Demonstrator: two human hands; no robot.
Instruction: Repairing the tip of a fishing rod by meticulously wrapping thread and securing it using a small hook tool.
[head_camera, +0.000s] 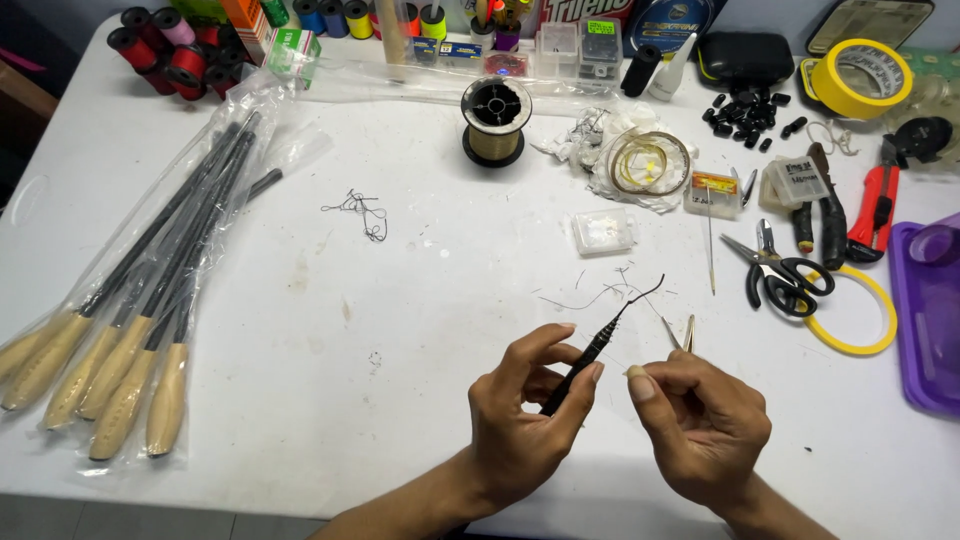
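Left hand (525, 415) pinches a thin black rod tip (597, 345), seemingly light and whippy, while right hand (700, 425) nips small metal tweezers (680, 335).

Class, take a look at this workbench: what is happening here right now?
A person sits at a white table, working with bare hands. The left hand pinches a thin black rod tip that ends in a curved black strand. The right hand is held close beside it with small metal snips. Bagged rods with pale handles lie to the left; a line spool, scissors and pliers lie beyond.
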